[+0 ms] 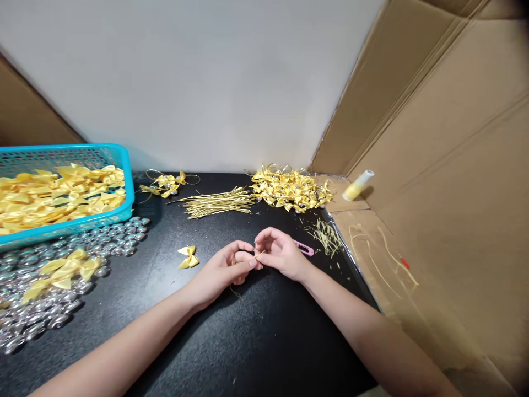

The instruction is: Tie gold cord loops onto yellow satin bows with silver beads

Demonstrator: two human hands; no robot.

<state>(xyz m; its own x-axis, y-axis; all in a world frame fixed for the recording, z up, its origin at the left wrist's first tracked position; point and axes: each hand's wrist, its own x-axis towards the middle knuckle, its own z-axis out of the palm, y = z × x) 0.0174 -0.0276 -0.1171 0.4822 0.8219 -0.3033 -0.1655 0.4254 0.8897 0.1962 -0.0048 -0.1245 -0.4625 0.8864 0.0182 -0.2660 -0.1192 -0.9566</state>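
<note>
My left hand (231,267) and my right hand (283,256) meet over the middle of the black table, fingertips almost touching. Both pinch a thin gold cord (259,255), whose loose part hangs below my left fingers. Whether anything else sits between the fingers is hidden. A single yellow ribbon bow (189,257) lies to the left of my left hand. Partly behind my right hand is a pink slotted handle (305,248); the rest of that tool is covered.
Left stands a blue basket (130,187) of yellow bows, with silvery beads (61,309) before it. Farther back lie cut gold cords (219,202) and a pile of finished-looking bows (285,187). Cord scraps (326,237) and a spool-like tube (358,184) are right, near cardboard walls (454,138).
</note>
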